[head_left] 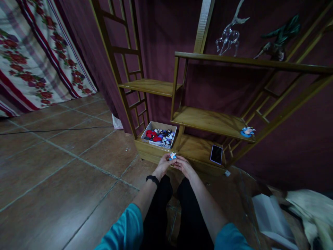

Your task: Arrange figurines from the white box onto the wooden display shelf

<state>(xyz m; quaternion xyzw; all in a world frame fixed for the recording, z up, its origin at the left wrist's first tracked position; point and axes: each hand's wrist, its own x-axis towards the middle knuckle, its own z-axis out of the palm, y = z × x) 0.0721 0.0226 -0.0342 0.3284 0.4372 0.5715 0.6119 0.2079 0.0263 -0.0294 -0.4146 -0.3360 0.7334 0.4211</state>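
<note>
Just in front of the shelf's lower edge, a small white, pink and blue figurine (172, 156) is held between my hands. My left hand (163, 163) is closed round its left side. The fingers of my right hand (184, 165) meet it from the right and below. An open box (160, 145) beyond my hands holds several small figures in red, black, white and purple. Another figurine (248, 131) in white, pink and blue stands at the right end of the middle shelf (208, 119).
A phone (216, 154) lies on the bottom shelf (194, 147). A clear deer figure (229, 38) and a dark statue (279, 43) stand on the top shelf. Cables cross the tiled floor (65, 170); a white box (272, 217) and pale cloth (309, 208) lie at right.
</note>
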